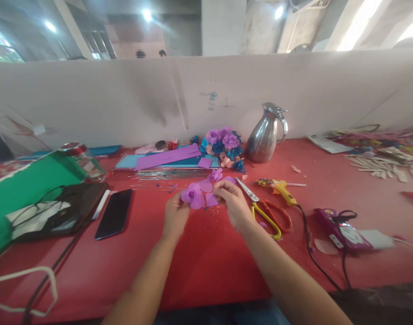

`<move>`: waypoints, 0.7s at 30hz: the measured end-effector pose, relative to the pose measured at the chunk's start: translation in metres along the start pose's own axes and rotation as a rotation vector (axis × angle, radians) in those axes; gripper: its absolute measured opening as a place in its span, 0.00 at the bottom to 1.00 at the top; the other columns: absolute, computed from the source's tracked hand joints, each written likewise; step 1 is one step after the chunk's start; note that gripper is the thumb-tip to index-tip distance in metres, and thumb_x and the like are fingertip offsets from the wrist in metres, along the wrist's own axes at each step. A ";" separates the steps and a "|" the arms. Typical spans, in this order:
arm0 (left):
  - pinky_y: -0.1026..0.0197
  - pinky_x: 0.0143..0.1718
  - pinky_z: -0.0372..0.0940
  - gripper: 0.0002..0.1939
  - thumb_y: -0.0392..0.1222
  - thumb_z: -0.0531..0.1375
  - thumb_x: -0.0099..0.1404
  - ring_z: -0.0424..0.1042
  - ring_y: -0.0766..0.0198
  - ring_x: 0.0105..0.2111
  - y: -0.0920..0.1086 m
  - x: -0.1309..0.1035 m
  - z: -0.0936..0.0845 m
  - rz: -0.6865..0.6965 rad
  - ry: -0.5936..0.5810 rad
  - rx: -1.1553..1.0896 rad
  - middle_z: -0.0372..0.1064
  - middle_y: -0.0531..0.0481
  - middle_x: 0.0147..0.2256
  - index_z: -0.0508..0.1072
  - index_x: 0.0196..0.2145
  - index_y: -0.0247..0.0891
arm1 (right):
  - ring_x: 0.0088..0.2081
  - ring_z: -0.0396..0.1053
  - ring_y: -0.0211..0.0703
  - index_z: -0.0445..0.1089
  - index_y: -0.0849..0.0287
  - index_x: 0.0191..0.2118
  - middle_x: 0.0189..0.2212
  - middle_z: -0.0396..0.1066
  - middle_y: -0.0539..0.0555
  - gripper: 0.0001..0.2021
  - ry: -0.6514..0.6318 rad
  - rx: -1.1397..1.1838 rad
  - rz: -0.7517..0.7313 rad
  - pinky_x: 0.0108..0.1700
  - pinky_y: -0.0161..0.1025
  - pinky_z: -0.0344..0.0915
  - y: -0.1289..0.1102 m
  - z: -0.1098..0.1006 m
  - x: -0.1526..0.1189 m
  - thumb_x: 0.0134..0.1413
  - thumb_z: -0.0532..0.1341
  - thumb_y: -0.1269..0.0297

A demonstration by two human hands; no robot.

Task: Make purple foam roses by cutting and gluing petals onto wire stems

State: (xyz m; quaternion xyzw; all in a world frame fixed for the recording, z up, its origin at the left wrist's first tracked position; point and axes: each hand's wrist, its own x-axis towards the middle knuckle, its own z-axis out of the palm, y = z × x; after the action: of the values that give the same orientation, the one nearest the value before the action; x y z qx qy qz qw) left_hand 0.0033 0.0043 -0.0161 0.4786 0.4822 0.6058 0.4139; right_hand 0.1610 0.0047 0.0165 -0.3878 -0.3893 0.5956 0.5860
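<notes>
My left hand [177, 212] is closed on a purple paper flower [192, 196] with a dark, curled centre, held over the red table [206, 253]. To its right, my right hand [229, 198] has its fingers pinched at the edge of purple paper pieces; whether it grips one is too small to tell. A purple paper square [211, 199] lies just below those fingertips. Behind the hands is a smaller purple flower [215, 175]. Scissors [262, 210] with yellow and red handles rest right of my right hand.
A glue gun [281, 189] with a black cord, a magenta power strip [345, 230] and a metal jug [264, 133] stand or lie to the right. Finished paper flowers [223, 146] and purple strips [167, 157] are behind. A phone [114, 213] and glass jar [86, 162] are left.
</notes>
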 end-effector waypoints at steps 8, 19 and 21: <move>0.58 0.46 0.64 0.14 0.37 0.67 0.45 0.72 0.61 0.36 -0.001 0.007 -0.004 -0.019 0.103 -0.087 0.76 0.53 0.30 0.78 0.33 0.38 | 0.20 0.51 0.32 0.62 0.57 0.25 0.19 0.57 0.44 0.04 0.436 -0.048 -0.291 0.23 0.33 0.48 -0.004 -0.027 0.018 0.39 0.58 0.65; 0.60 0.39 0.64 0.08 0.39 0.66 0.46 0.70 0.62 0.31 -0.003 0.008 -0.005 0.038 0.058 0.011 0.73 0.53 0.26 0.77 0.28 0.39 | 0.46 0.65 0.51 0.74 0.57 0.35 0.39 0.73 0.59 0.09 0.045 -1.536 -0.062 0.47 0.42 0.57 0.016 -0.038 0.022 0.49 0.60 0.61; 0.61 0.40 0.64 0.07 0.38 0.66 0.46 0.70 0.63 0.31 -0.004 0.008 -0.006 0.047 0.060 0.008 0.73 0.55 0.26 0.77 0.27 0.39 | 0.45 0.66 0.49 0.75 0.57 0.34 0.38 0.73 0.58 0.08 -0.013 -1.576 -0.047 0.47 0.41 0.57 0.017 -0.038 0.022 0.50 0.59 0.65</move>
State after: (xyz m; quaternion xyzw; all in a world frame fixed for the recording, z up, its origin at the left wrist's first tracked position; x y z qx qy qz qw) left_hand -0.0038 0.0114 -0.0188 0.4732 0.4854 0.6276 0.3829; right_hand 0.1889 0.0272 -0.0146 -0.6770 -0.7083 0.1339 0.1483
